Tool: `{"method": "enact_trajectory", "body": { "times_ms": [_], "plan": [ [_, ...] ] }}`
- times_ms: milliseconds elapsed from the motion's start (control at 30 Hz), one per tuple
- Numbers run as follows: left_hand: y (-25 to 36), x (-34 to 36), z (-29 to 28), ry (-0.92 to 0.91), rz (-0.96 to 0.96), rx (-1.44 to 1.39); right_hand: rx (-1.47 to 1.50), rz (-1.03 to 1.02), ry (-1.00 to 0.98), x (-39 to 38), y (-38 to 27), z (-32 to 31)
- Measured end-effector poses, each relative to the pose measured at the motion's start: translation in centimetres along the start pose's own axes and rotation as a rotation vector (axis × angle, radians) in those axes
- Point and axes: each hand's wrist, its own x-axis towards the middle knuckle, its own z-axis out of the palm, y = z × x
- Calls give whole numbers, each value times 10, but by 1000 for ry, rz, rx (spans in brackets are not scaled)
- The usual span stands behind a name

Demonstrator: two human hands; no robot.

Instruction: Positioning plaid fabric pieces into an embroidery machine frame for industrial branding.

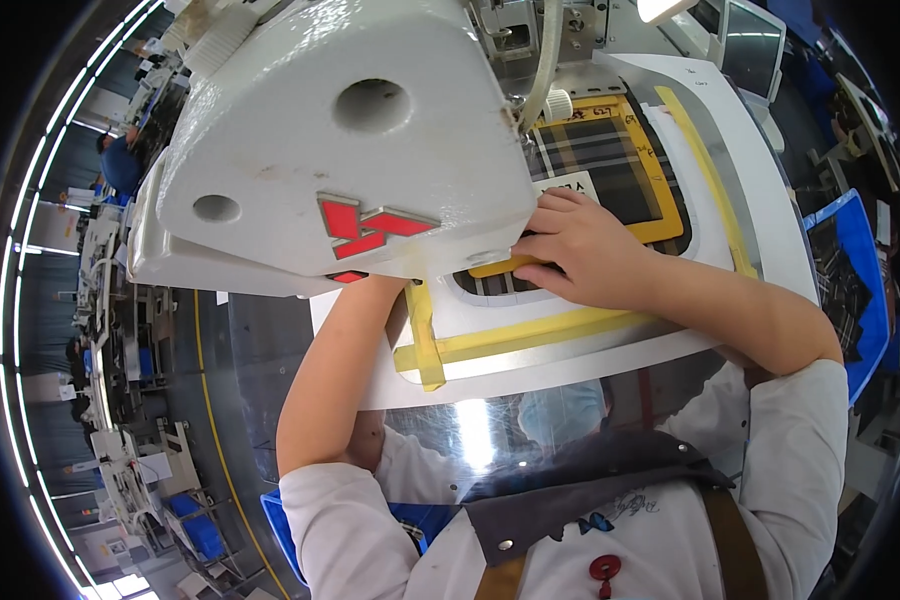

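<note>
A white industrial sewing machine head [270, 160] fills the upper middle. Below and right of it, a yellow frame [665, 200] surrounds dark plaid fabric [600, 160] within a white plate edged with yellow tape [715, 200]. My right hand [575, 250] rests at the frame's near-left edge beside a pale printed label [575, 182], fingers bent and partly covered by the machine; what they grip, if anything, is unclear. My left forearm [335, 370] runs up beneath the machine head, which hides that hand.
A blue bin [865, 300] of plaid pieces stands at right, another [280, 530] at lower left. A shiny metal table edge [430, 440] lies before me. A screen [750, 50] is at upper right. Other machines [150, 470] line the left, where a person [120, 160] is seated.
</note>
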Motion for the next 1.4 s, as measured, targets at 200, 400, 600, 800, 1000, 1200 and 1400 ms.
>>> {"method": "enact_trajectory", "body": {
  "times_ms": [200, 400, 600, 800, 1000, 1200, 1400],
  "plan": [
    [4, -4, -12, -46, -222, -348, -56, -23, 10, 0, -1, 0],
    [8, -8, -1, -31, 39, 211, -40, -3, -28, 0, -9, -3],
    [24, -28, 3, -163, 359, 636, -19, 11, -36, -4, -27, -7],
    [11, -30, -28, -116, 412, 1211, 53, 17, -145, 18, -19, -29],
    [12, -33, -33, -38, 360, 1144, -89, -8, -145, 57, 23, -35],
    [44, -41, -9, 88, 447, 1185, -106, -49, -134, 60, 20, -35],
    [51, -42, 3, 225, 524, 1330, -99, -37, -114, 59, 16, -38]
  ]
}}
